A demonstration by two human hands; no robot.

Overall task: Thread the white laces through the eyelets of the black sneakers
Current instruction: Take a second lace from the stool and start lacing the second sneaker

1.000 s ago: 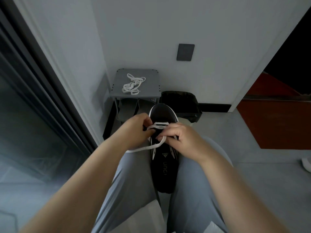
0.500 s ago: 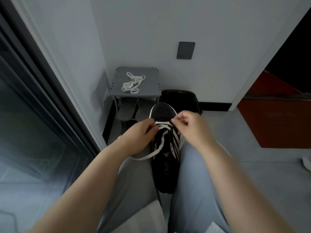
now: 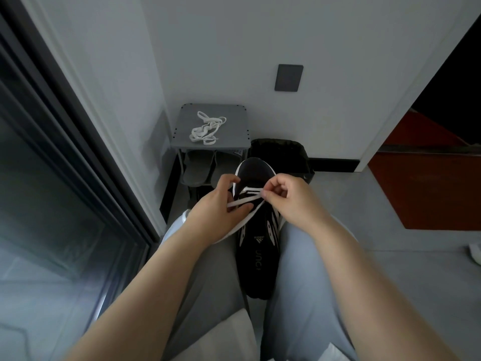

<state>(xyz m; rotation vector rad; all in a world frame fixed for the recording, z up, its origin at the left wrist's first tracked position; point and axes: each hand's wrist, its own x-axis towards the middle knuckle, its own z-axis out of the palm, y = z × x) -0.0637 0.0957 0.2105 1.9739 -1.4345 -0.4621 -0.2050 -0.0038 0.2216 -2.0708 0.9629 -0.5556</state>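
A black sneaker [image 3: 257, 259] with white stripes is wedged toe-away between my knees. A white lace [image 3: 250, 194] crosses its front eyelets. My left hand [image 3: 221, 207] grips the sneaker's left side near the toe, and a lace strand runs across its fingers and trails down over my left thigh. My right hand [image 3: 291, 199] pinches the lace end just right of the front eyelets, fingers curled. A second white lace [image 3: 205, 128] lies bunched on the grey stool [image 3: 234, 118] ahead.
Grey slippers [image 3: 200, 165] sit on the shelf under the stool. A black bin [image 3: 281, 155] stands beside it against the white wall. A dark glass door frame [image 3: 78, 142] runs along my left. An orange panel [image 3: 429, 183] is at the right.
My right hand rose from the tongue area to the front eyelets, pulling the lace across. My left hand slid forward along the sneaker's left side.
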